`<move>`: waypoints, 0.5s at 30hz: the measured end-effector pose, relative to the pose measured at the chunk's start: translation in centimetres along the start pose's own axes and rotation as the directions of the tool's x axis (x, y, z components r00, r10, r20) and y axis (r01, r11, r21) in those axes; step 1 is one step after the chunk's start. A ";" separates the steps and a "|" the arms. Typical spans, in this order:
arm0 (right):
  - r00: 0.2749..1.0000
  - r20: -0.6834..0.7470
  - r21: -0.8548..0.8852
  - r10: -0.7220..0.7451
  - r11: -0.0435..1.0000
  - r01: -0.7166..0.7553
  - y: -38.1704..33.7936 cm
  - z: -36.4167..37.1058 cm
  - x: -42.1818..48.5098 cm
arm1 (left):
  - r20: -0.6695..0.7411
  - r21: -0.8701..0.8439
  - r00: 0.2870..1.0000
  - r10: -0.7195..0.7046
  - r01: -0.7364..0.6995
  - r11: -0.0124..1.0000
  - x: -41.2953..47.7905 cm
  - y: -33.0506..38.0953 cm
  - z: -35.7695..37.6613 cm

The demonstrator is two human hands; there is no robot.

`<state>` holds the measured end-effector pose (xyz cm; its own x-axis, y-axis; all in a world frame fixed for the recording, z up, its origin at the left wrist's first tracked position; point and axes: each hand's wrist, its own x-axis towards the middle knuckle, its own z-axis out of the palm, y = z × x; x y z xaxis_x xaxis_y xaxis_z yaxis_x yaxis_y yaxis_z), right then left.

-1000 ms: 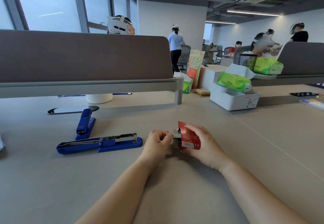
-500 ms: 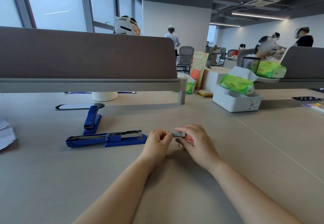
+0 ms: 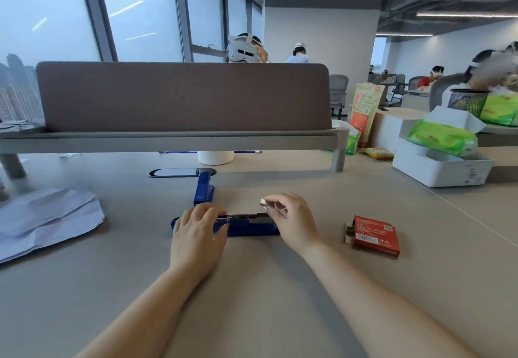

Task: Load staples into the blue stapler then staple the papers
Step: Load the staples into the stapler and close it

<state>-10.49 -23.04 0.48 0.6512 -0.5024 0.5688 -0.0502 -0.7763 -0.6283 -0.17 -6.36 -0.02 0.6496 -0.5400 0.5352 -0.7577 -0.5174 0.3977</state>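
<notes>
— Where are your hands?

— My left hand [image 3: 197, 227] lies flat over the left end of the blue stapler [image 3: 246, 224], fingers spread on top of it and not curled round anything, so that grip is open, only pressing. My right hand [image 3: 291, 217] hovers just above the stapler's right end, thumb and forefinger closed in a pinch grip on a small grey strip of staples [image 3: 265, 203].

— And the stapler itself?

— At the centre of the frame, lying flat on the worktop [image 3: 252, 287] with its top arm swung open (the blue arm [image 3: 203, 188] stretches away from me toward the upper part of the frame). The dark metal channel [image 3: 246, 215] is exposed between my two hands. The staples sit just above its right end; whether they touch it I cannot tell.

— The staple box?

— The red staple box [image 3: 374, 235] is at the right of centre, lying on the worktop well apart from my right hand, its open end facing left.

— Papers?

— The crumpled white papers [image 3: 47, 220] rest at the left edge of the frame, apart from the stapler.
</notes>
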 end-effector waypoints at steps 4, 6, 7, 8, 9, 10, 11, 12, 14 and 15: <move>0.997 0.071 -0.027 -0.014 1.000 0.016 1.0 0.4 0.2 | 0.102 0.056 0.995 0.013 -0.019 0.998 0.7 -0.7 0.9; 0.997 0.080 0.015 0.016 1.000 -0.018 1.3 -0.1 0.1 | 0.164 0.103 0.986 0.037 -0.054 0.993 0.8 -0.8 1.4; 0.997 0.076 0.024 0.026 0.999 -0.028 1.3 -0.2 0.1 | 0.177 0.107 0.983 0.037 -0.056 0.993 0.9 -0.9 1.4; 0.997 0.072 0.028 0.032 0.999 -0.034 1.3 -0.3 0.2 | 0.179 0.099 0.983 0.035 -0.053 0.994 0.9 -1.0 1.4; 0.997 0.074 0.035 0.034 0.999 -0.037 1.2 -0.3 0.2 | 0.176 0.091 0.984 0.034 -0.050 0.995 0.9 -1.1 1.4; 0.996 0.083 0.046 0.039 0.998 -0.043 1.2 -0.3 0.2 | 0.174 0.084 0.984 0.035 -0.050 0.995 0.9 -1.1 1.3; 0.994 0.097 0.061 0.043 0.997 -0.049 1.1 -0.3 0.2 | 0.169 0.075 0.985 0.038 -0.051 0.996 0.9 -1.1 1.2; 0.992 0.118 0.075 0.049 0.995 -0.058 1.2 -0.5 0.1 | 0.164 0.063 0.986 0.041 -0.051 0.997 0.8 -1.1 1.2; 0.985 0.164 0.084 0.054 0.994 -0.068 1.4 -0.7 0.0 | 0.164 0.045 0.986 0.041 -0.049 0.998 0.7 -1.1 1.1; 0.982 0.181 0.074 0.055 0.995 -0.070 1.4 -0.7 0.0 | 0.170 0.045 0.985 0.040 -0.048 0.998 0.7 -1.1 1.1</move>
<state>-11.13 -24.44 -0.04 0.7736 -0.4675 0.4277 -0.0395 -0.7093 -0.7038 1.17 -6.86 -0.91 0.6200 -0.6651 0.4162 -0.7845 -0.5200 0.3378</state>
